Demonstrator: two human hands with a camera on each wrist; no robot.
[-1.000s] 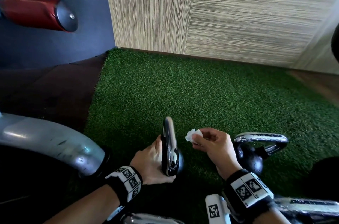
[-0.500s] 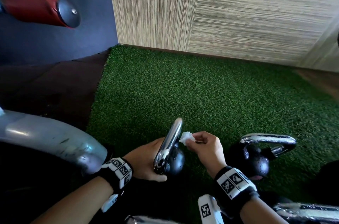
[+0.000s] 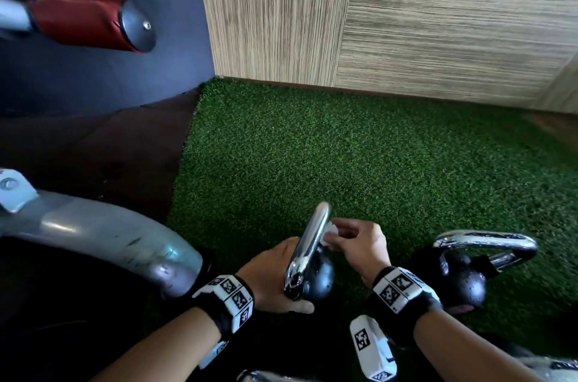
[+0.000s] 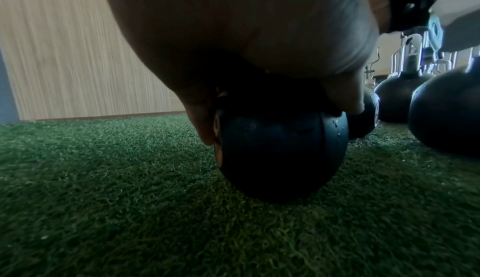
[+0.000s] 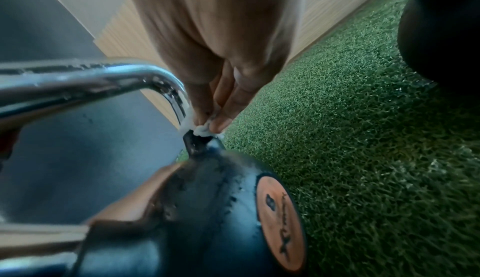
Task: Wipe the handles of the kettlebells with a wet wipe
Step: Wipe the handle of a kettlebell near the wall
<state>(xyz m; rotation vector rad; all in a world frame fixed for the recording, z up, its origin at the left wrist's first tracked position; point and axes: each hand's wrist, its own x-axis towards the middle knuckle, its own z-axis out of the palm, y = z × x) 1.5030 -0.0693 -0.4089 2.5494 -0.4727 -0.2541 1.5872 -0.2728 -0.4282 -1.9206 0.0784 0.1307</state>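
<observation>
A small black kettlebell (image 3: 319,280) (image 4: 280,154) (image 5: 207,209) with a chrome handle (image 3: 308,250) (image 5: 85,80) stands tilted on the green turf. My left hand (image 3: 272,278) (image 4: 233,35) grips its ball from the left, thumb in front. My right hand (image 3: 359,244) (image 5: 218,55) pinches a crumpled white wet wipe (image 3: 328,233) (image 5: 202,130) and presses it against the far leg of the handle, where it joins the ball. A second black kettlebell (image 3: 463,281) with a chrome handle (image 3: 484,240) sits to the right.
Green turf (image 3: 344,162) runs to a wood-grain wall (image 3: 406,21). A grey curved machine frame (image 3: 93,231) and dark rubber floor lie left; a red padded roller (image 3: 87,23) hangs above. More kettlebells (image 4: 441,113) stand at the right in the left wrist view.
The kettlebell handle has tilted further to the right. My right hand has brought the wipe from just clear of the handle into contact with it.
</observation>
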